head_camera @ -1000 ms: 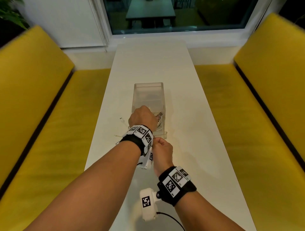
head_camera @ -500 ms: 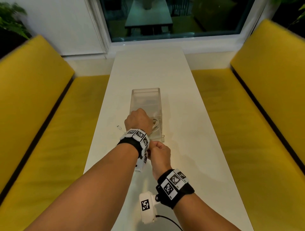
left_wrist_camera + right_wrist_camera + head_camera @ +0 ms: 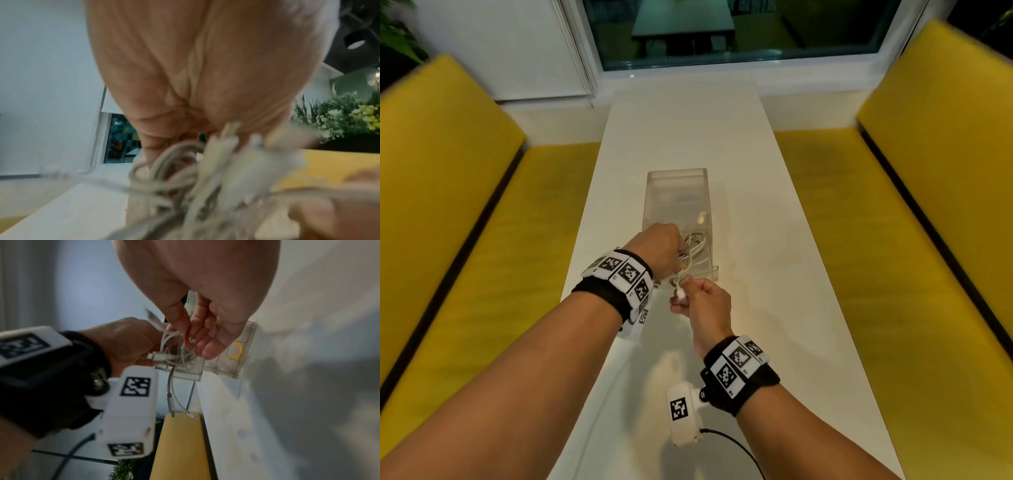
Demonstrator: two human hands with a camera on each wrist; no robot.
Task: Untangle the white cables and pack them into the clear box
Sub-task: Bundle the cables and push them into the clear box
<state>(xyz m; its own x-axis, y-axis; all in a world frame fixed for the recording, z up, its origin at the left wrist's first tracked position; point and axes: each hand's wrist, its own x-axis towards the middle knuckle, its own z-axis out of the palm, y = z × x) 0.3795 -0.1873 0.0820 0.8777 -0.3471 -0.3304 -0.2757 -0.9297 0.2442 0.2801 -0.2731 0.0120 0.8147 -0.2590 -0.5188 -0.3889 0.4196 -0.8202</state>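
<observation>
- Clear box (image 3: 677,192) sits on the white surface (image 3: 774,281), long axis running away from the person, top open.
- White cables (image 3: 693,248): a tangled bunch partly inside the near end of the box, some strands spilling over the near rim toward the hands.
- Left hand (image 3: 657,248) at the near-left corner of the box, fingers curled round the cable bunch; the left wrist view shows loops and connectors bundled at the fingertips, blurred.
- Right hand (image 3: 705,303) just in front of the box's near rim, fingers curled, pinching a strand that runs up into the bunch. A small white cable end (image 3: 681,295) shows at the thumb side.
- Right wrist view: two loose cable ends (image 3: 180,408) hang from the bunch below the box's near edge; one connector (image 3: 159,356) lies across the left hand's fingers.
- A yellow curved mark (image 3: 236,350) shows on the near end of the box.
- Yellow benches (image 3: 465,222) on both sides of the surface, window (image 3: 722,31) beyond its far end.
</observation>
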